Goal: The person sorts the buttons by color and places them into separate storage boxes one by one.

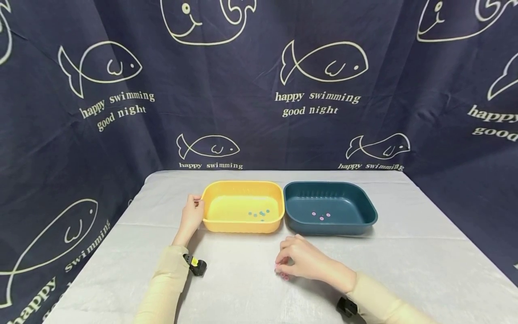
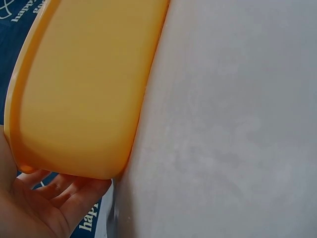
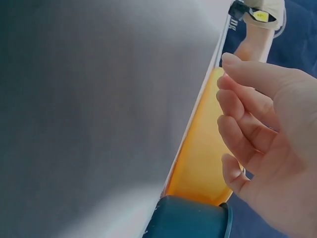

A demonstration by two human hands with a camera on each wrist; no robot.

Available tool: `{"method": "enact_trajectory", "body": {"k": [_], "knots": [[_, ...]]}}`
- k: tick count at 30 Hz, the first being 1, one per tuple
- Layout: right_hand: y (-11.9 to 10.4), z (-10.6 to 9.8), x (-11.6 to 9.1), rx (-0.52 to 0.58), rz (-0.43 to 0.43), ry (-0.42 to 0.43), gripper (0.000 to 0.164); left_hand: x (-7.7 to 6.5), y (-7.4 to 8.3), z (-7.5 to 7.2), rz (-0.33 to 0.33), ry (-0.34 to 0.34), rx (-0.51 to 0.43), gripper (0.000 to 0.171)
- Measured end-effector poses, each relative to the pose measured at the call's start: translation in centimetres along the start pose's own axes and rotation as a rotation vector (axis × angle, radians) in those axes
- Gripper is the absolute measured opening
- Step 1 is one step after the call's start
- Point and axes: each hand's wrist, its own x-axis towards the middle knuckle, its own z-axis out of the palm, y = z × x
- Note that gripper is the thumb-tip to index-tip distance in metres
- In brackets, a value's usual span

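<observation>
At the left end of the yellow bin [image 1: 243, 227], my left hand [image 1: 193, 216] holds the rim and end wall. The left wrist view shows its fingers [image 2: 64, 193] against the outside of that wall. Several small blue rings [image 1: 261, 213] lie in the yellow bin. My right hand [image 1: 301, 258] is low over the table in front of the bins, thumb and index fingertips together at a small pink ring [image 1: 277, 267]; the fingers partly hide it. More pink rings [image 1: 285, 277] lie just below those fingertips. In the dark teal bin [image 1: 332, 228] are 3 pink rings [image 1: 321, 218].
Both bins stand side by side, their ends touching or nearly so, on a table with a pale cloth [image 1: 234, 279]. Behind hangs a dark blue curtain [image 1: 259, 117] with fish drawings. Each wrist carries a small black camera [image 1: 197, 265].
</observation>
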Motion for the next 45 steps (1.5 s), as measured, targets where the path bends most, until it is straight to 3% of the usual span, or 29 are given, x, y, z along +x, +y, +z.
{"method": "enact_trajectory", "body": {"k": [13,29,40,45], "knots": [[0.3,-0.4,-0.2,0.046,0.008,0.1,0.007,-0.3,0.1,0.0,0.005,0.008,0.001,0.031],[1.5,-1.9,-0.1,0.049,0.017,0.295,0.007,-0.1,-0.1,0.1,0.009,0.012,0.005,0.032],[2.0,-3.0,-0.1,0.083,0.117,0.308,0.008,-0.1,0.1,0.0,0.019,0.016,0.008,0.032],[2.5,-3.0,0.0,0.103,0.095,0.326,0.009,-0.4,0.2,0.0,0.011,0.012,0.007,0.033]]}}
